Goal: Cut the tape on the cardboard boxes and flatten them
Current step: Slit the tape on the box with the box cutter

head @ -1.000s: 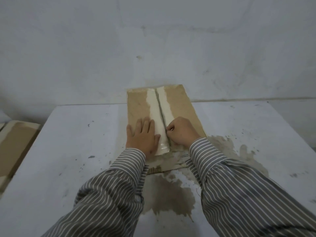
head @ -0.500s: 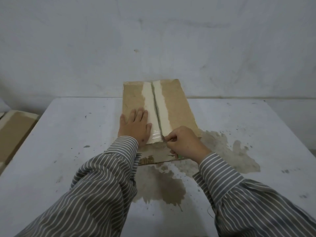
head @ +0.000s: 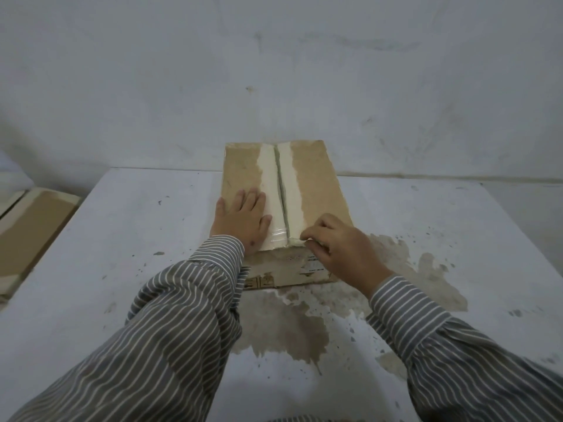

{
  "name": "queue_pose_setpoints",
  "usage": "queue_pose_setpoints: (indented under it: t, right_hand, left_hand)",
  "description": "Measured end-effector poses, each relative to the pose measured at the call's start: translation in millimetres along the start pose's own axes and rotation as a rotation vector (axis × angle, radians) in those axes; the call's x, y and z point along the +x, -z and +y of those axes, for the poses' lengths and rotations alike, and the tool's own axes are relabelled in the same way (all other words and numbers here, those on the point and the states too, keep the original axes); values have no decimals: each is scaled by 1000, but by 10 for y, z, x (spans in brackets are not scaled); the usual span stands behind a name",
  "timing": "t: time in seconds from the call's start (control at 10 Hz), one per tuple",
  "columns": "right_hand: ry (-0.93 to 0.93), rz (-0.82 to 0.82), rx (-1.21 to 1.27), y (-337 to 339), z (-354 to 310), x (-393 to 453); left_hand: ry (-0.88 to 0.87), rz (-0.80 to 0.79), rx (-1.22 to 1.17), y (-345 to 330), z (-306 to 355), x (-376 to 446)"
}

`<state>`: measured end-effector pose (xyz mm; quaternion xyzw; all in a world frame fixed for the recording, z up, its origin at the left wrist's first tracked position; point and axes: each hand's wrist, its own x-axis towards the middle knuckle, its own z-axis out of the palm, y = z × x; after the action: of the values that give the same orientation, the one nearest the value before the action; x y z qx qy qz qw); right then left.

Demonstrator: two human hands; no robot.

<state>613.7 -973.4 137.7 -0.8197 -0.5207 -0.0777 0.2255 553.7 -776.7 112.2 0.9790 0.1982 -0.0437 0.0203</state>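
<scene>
While the left hand [head: 243, 219] lies flat on the cardboard box [head: 316, 184], its seam running up-frame, the right hand [head: 341, 248] pinches tape [head: 297, 240] at the near end; nearer there.

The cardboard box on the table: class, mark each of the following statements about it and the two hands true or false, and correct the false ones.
1. The left hand lies flat on top of the cardboard box. True.
2. The right hand is at the far end of the box. False: it is at the near end, its fingers curled at the seam; what they hold cannot be made out.
3. A pale strip runs along both sides of the seam. True.
4. The box stands on a spotless table. False: brown stains spread on the table around the near end.
5. More cardboard lies to the left, off the table. True.
</scene>
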Motion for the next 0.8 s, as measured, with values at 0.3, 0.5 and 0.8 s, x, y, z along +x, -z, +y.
queue_pose_setpoints:
  t: [0.3, 0.5, 0.8]
  right_hand:
    - [131, 70, -58, -157, -50, 49]
    - [163, -3, -185, -97, -12, 77]
    - [-64, -192, -292, 287, 249, 65]
  left_hand:
    - [-2, -3, 11, 4, 8, 5]
    - [-5, -3, -1, -1, -8, 14]
    - [-19, -19, -21, 15, -17, -1]
